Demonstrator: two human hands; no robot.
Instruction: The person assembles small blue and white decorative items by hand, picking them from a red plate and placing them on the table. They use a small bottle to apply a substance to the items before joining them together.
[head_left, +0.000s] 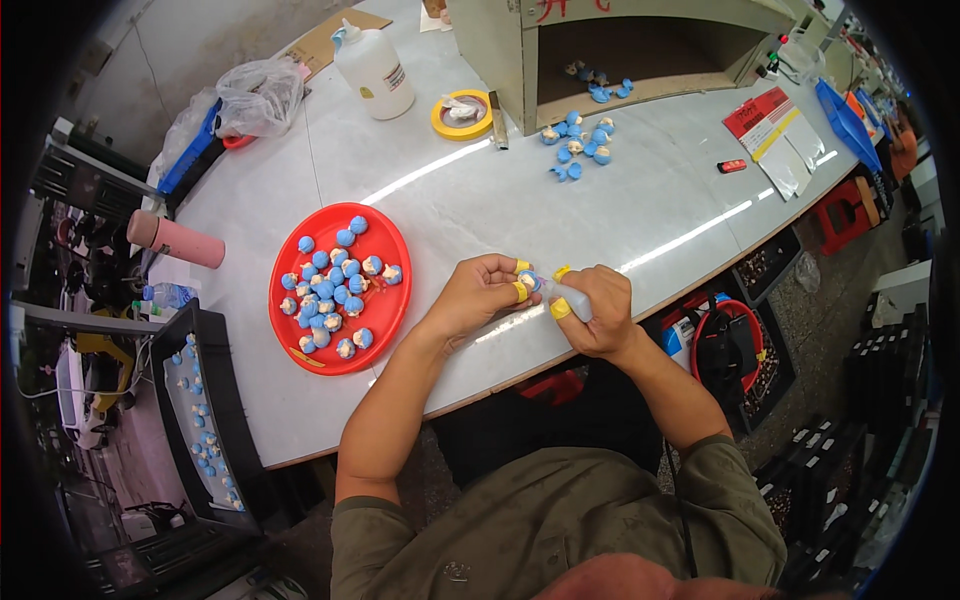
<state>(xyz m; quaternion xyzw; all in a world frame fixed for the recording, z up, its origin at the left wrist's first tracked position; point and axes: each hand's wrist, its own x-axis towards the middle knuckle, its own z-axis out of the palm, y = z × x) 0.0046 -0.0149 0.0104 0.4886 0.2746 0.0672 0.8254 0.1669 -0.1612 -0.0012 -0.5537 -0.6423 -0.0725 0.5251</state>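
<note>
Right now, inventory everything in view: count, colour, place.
held piece: 1, blue-cream, left hand
squeeze bottle: 1, translucent, right hand
round tray: 1, red, table left
tray pieces: over 20, blue-cream, on tray
loose pieces: several, blue-cream, at cabinet
cabinet: 1, grey, table back
large bottle: 1, white, table back
tape roll: 1, yellow, left of cabinet
tumbler: 1, pink, far left
crate: 1, black, lower left
papers: several, red-yellow-white, table right
hands: 2, yellow-covered fingertips, table's near edge
</note>
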